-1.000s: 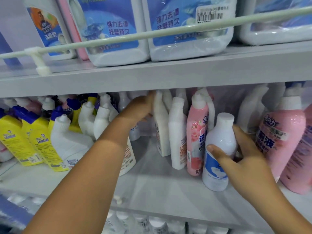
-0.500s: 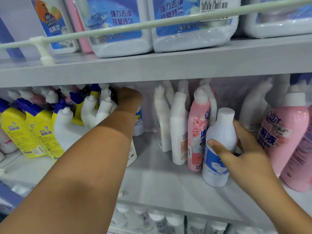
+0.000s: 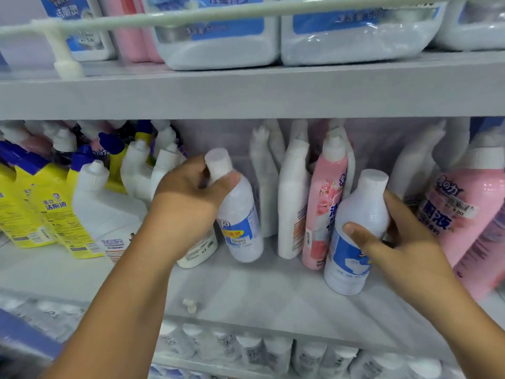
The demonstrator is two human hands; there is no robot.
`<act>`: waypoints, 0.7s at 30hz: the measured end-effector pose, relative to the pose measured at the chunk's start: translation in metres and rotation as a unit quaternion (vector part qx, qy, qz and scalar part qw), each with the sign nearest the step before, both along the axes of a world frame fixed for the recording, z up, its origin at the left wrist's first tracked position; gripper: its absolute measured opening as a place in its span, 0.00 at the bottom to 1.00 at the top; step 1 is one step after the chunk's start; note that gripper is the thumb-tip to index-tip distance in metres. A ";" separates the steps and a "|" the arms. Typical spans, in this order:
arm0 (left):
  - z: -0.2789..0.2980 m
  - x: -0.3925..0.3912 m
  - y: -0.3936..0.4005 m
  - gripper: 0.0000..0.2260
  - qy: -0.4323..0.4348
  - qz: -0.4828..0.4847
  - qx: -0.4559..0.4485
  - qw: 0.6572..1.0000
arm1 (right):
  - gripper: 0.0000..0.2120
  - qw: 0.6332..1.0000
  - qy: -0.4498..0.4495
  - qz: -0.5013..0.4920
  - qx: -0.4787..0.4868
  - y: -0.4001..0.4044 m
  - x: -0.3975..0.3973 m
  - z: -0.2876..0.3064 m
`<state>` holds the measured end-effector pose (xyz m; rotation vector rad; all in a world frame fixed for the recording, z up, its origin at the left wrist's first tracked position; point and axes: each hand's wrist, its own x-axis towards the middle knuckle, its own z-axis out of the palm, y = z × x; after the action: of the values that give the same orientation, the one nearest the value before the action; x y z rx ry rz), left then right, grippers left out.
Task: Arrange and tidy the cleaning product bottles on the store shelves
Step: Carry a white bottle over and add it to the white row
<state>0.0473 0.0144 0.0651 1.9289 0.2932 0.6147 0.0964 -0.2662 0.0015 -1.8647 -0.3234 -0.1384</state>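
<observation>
My left hand [image 3: 185,203] grips the neck of a white bottle with a blue label [image 3: 240,225], tilted and lifted just off the middle shelf [image 3: 246,294]. My right hand [image 3: 396,242] holds a second white bottle with a blue label [image 3: 355,242], which stands on the shelf beside a pink bottle [image 3: 325,203]. Its thumb lies across the front, its fingers behind.
White angled-neck bottles [image 3: 292,203] stand behind the pink one. Yellow bottles [image 3: 52,209] and white bottles [image 3: 101,203] crowd the left side; large pink bottles [image 3: 464,212] stand at the right. Big white jugs [image 3: 218,36] fill the upper shelf behind a rail [image 3: 191,15]. More bottles [image 3: 246,348] sit below.
My left hand came back from deep in the shelf, bringing out a white blue-labelled bottle toward the front. The right hand stays on its bottle.
</observation>
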 end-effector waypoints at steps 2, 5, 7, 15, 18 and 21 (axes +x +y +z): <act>-0.011 -0.012 0.001 0.04 0.027 -0.045 -0.040 0.998 | 0.25 1.000 0.003 0.004 0.004 0.003 -0.004 0.002; -0.021 -0.018 0.001 0.05 0.042 -0.084 -0.049 0.994 | 0.24 1.000 0.008 0.018 -0.002 0.011 -0.016 0.006; -0.028 -0.018 0.002 0.06 0.032 -0.094 -0.056 0.993 | 0.25 1.000 0.008 0.024 -0.013 0.018 -0.024 0.008; -0.086 -0.030 0.004 0.32 0.027 -0.176 -0.034 0.983 | 0.32 1.000 0.003 -0.016 0.019 0.054 -0.063 0.003; -0.097 -0.033 0.006 0.33 0.016 -0.159 -0.058 0.985 | 0.28 0.999 -0.001 -0.029 0.020 0.065 -0.078 0.002; -0.094 -0.055 0.010 0.30 0.016 -0.151 -0.071 0.986 | 0.24 0.999 0.002 -0.027 0.020 0.070 -0.095 0.007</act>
<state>-0.0082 0.0246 -0.0290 1.8005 0.0590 0.3530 0.0016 -0.1962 0.0081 -1.8346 -0.2672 -0.1769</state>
